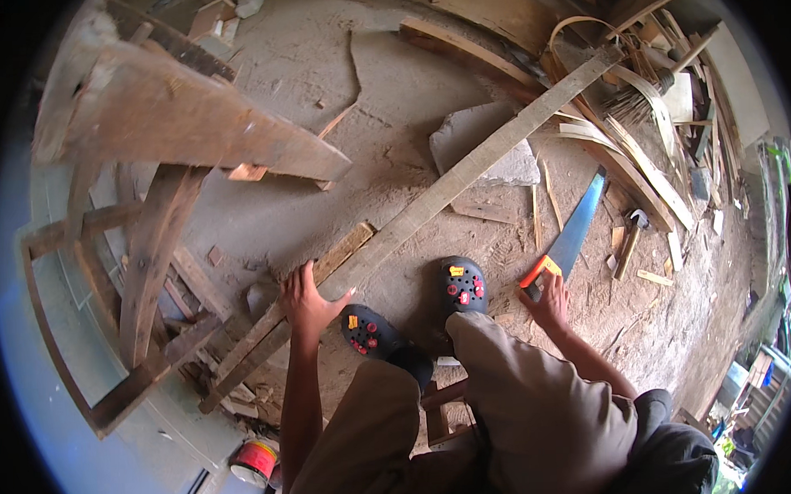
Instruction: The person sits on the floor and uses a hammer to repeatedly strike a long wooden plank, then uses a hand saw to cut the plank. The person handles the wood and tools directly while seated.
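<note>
A long wooden plank (462,171) slants across the floor from the upper right to the lower left, and a shorter board (348,249) lies along its far side. My left hand (309,307) rests on this wood, thumb spread away from the fingers, gripping nothing I can see. Over to the right, my right hand (550,307) is closed around the orange and black handle of a handsaw (578,227). The saw's blue blade points away from me, apart from the plank. Part of the handle is hidden by my fingers.
A hammer (631,243) lies right of the saw. A flat stone slab (497,148) sits by the plank. Wood scraps (653,151) pile up at the upper right. A wooden frame structure (165,255) stands at left, near a red tin (255,461). My clogs (462,284) are beside the plank.
</note>
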`<state>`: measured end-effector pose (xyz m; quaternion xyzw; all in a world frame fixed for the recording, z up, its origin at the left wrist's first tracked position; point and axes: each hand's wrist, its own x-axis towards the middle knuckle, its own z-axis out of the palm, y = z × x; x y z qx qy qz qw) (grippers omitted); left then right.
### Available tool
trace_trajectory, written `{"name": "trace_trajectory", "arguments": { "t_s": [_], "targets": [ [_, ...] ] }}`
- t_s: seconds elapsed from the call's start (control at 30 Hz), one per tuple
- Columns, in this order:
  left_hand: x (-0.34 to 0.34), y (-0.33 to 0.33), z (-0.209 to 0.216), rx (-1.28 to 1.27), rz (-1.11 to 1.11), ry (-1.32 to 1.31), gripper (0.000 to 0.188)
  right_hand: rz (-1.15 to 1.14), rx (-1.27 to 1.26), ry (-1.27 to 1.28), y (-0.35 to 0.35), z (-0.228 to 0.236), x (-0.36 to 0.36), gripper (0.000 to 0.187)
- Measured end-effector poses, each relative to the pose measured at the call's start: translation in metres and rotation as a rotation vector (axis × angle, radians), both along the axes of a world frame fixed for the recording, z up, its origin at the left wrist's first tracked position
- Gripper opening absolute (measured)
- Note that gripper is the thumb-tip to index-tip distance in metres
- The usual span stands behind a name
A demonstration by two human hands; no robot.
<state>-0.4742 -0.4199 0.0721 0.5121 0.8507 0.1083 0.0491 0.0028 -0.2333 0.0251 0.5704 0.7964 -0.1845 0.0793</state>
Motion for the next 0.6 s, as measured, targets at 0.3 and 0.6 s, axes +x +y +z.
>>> {"name": "trace_trajectory", "arguments": {
  "t_s": [0.3, 0.6],
  "targets": [
    [-0.002, -0.005, 0.002, 0.103, -0.033, -0.256, 0.1, -0.019, -0.039, 0.156, -0.016, -0.02, 0.033, 0.042],
    [-0.047, -0.016, 0.15, -0.446, -0.063, -0.856, 0.073, -0.928, -0.103, 1.241, 0.011, 0.179, 0.021, 0.032]
  ]
}}
